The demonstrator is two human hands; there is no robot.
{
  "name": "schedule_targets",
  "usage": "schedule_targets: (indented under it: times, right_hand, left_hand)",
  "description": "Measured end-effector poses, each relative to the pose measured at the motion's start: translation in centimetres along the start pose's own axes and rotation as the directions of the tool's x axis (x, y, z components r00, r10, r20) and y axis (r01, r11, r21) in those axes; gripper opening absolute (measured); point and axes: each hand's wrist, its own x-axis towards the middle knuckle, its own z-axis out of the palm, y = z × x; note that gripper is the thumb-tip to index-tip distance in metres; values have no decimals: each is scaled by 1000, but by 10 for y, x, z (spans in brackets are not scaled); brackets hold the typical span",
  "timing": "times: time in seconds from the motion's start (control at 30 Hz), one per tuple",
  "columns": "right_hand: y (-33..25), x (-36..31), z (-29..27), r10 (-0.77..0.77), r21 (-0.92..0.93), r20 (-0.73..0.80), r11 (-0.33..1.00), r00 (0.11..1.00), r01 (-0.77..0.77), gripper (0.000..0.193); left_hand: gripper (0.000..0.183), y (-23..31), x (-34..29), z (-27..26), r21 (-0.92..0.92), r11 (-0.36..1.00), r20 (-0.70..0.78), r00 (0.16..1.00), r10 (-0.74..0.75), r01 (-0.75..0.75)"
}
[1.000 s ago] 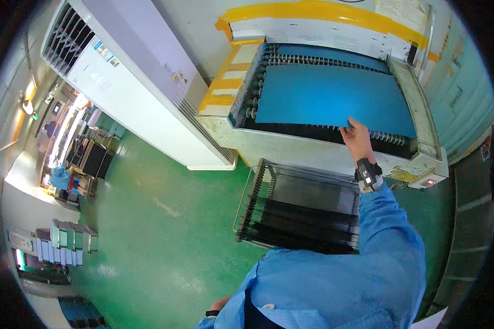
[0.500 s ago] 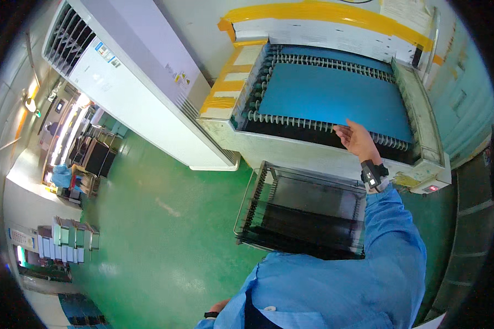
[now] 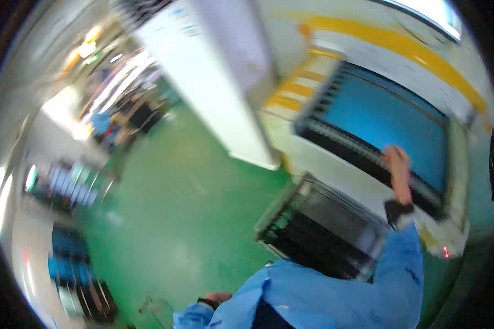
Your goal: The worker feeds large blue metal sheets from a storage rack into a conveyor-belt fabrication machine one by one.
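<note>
Pose | right hand [image 3: 397,163] stretched forward by blue panel [image 3: 381,115] | left hand [image 3: 219,297] low | grips blurred, cannot tell

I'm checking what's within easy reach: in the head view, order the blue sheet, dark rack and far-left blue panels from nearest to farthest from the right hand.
1. Blue sheet: right by the right hand; contact is blurred.
2. Dark rack: lower, to the hand's left.
3. Blue panels: far off, picture's left.

We're in a factory wkshop, by the look of it: green-coated floor [image 3: 175,219], roller-conveyor m/c [image 3: 313,148] w/ blue sheet [image 3: 389,115] on top, slotted rack [image 3: 284,209] beside, brightly lit work area [image 3: 118,88] in bkgd (blurry), our work jacket [image 3: 335,290].
</note>
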Motion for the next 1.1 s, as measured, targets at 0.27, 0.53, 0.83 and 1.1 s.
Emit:
schedule_targets:
  times: [0.27,0.53,0.83,1.1]
  right_hand:
    - [45,21,-1,-507,-356,88,788,857,503,28]
    - [-72,-39,114,-444,-44,356,871,822,490,26]
    - [-47,-154,182,-44,-163,771,951,636,263,14]
    - [84,-171,149,78,-431,769,797,635,423,26]
  left_hand:
    - [11,55,-19,-92,-326,869,-222,924,312,-372]
    - [11,276,-285,-188,357,-78,-650,-307,695,-931]
    - [21,353,-358,-108,293,-451,-508,-537,674,-843]
    - [13,324,-342,-107,236,-617,-360,-657,662,-751]
